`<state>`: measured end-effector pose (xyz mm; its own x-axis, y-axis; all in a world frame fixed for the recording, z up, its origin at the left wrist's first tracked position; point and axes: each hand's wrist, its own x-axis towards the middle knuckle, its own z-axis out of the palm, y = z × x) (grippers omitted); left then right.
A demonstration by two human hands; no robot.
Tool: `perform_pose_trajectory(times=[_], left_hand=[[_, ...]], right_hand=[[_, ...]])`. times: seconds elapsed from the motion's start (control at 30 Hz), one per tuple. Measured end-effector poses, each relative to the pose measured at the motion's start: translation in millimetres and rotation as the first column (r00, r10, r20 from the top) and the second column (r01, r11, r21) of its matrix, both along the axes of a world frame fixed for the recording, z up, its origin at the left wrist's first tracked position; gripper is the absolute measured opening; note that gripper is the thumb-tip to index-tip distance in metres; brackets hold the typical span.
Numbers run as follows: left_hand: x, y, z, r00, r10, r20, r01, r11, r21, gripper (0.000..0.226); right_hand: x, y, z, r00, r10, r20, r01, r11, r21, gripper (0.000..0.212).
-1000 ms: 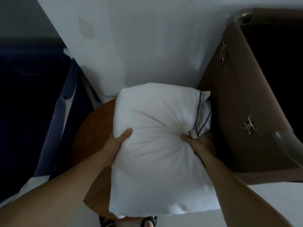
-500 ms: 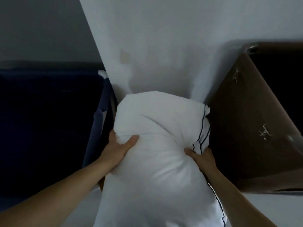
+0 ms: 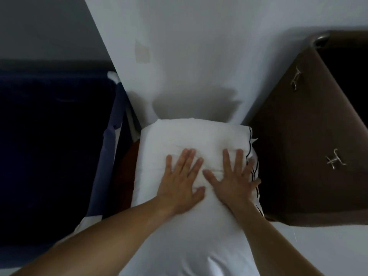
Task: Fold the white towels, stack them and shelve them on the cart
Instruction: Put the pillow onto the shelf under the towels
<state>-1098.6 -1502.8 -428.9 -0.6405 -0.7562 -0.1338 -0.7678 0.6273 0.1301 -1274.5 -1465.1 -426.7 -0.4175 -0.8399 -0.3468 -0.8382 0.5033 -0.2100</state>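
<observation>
Far left: dark blue fabric bin (image 3: 49,156), interior in deep shadow, contents not discernible; a paler blue panel (image 3: 108,166) forms its right edge. Next: a sliver of reddish-brown wooden surface (image 3: 129,164), mostly covered, showing between the panel and the linen. Centre: white linen bundle (image 3: 179,140), plump and soft, lying on the wooden surface with its far end against the white wall (image 3: 189,56) and its near end running out of the bottom of the view; it sits between the blue bin and the brown hamper. Left hand (image 3: 183,184): flat, palm down, fingers straight and spread, pressing on the top of the bundle, gripping nothing. Right hand (image 3: 233,176): likewise flat and spread wide, palm down just beside the left, its outer fingers reaching the dark piping (image 3: 251,156) along the bundle's right edge. Right: brown fabric hamper (image 3: 298,136), its side touching the bundle, with two metal clips, one upper (image 3: 296,79), one lower (image 3: 335,161), and a metal frame tube (image 3: 320,39) at its top corner.
</observation>
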Motion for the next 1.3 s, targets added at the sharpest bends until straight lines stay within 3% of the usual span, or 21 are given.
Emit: perform_pose_trajectory(times=[0.2,0.37,0.43,0.47,0.53,0.57,0.6,0.67,0.7,0.73,0.9,1.0,1.1,1.3], left_hand=[[-34.0,8.5,-32.7,0.994,-0.042,0.104,0.041,0.999,0.014,0.08],[-54.1,12.5,-58.6,0.996,-0.065,0.056,0.063,0.997,0.04,0.076],[-62.7,15.8,-50.7,0.993,-0.087,-0.077,0.087,0.996,-0.004,0.072],[-61.1,15.7,-43.7,0.975,-0.057,-0.214,0.056,0.998,-0.011,0.069],[-43.3,5.5,-27.0,0.891,0.097,-0.443,-0.098,0.995,0.022,0.069],[-26.7,-3.2,-23.5,0.868,0.21,-0.45,-0.216,0.976,0.04,0.078],[-5.5,-11.8,-21.0,0.847,0.375,-0.377,-0.365,0.926,0.101,0.093],[36.3,-26.6,-16.9,0.674,0.716,-0.183,-0.586,0.668,0.458,0.127],[49.6,-31.9,-17.3,0.577,0.804,-0.14,-0.57,0.52,0.636,0.138],[57.3,-35.6,-18.9,0.526,0.84,-0.132,-0.521,0.441,0.731,0.143],[54.9,-31.9,-27.6,0.438,0.874,-0.21,-0.489,0.427,0.761,0.149],[58.2,-24.6,-31.5,0.327,0.929,-0.172,-0.539,0.333,0.774,0.151],[74.8,-14.6,-40.1,0.266,0.957,-0.115,-0.511,0.241,0.825,0.143],[77.3,0.2,-43.6,0.205,0.974,-0.092,-0.397,0.169,0.902,0.111]], right_hand=[[-29.2,13.2,-54.9,0.98,-0.179,0.086,0.169,0.978,0.119,0.118],[-52.4,18.6,-93.9,0.941,-0.224,0.253,0.203,0.974,0.105,0.119],[-62.2,22.4,-100.9,0.923,-0.231,0.306,0.224,0.973,0.059,0.12],[-63.3,25.8,-101.8,0.917,-0.238,0.32,0.245,0.969,0.017,0.121],[-60.5,30.0,-99.4,0.877,-0.312,0.367,0.361,0.93,-0.072,0.127],[-58.5,30.7,-97.9,0.833,-0.377,0.404,0.449,0.888,-0.096,0.13],[-56.9,31.6,-95.7,0.79,-0.436,0.431,0.524,0.845,-0.105,0.132],[-57.6,32.6,-92.0,0.759,-0.467,0.455,0.566,0.818,-0.104,0.137],[-59.5,31.7,-90.4,0.761,-0.454,0.463,0.552,0.828,-0.096,0.139],[-61.4,30.4,-89.0,0.758,-0.45,0.473,0.545,0.834,-0.08,0.141],[-66.6,31.0,-89.9,0.589,-0.659,0.468,0.693,0.71,0.128,0.166],[-71.3,27.8,-98.1,0.614,-0.649,0.449,0.629,0.746,0.219,0.164],[-80.5,31.3,-106.7,0.624,-0.567,0.538,0.563,0.803,0.195,0.168],[-90.7,47.8,-124.9,0.503,-0.557,0.661,0.595,0.778,0.202,0.156]])
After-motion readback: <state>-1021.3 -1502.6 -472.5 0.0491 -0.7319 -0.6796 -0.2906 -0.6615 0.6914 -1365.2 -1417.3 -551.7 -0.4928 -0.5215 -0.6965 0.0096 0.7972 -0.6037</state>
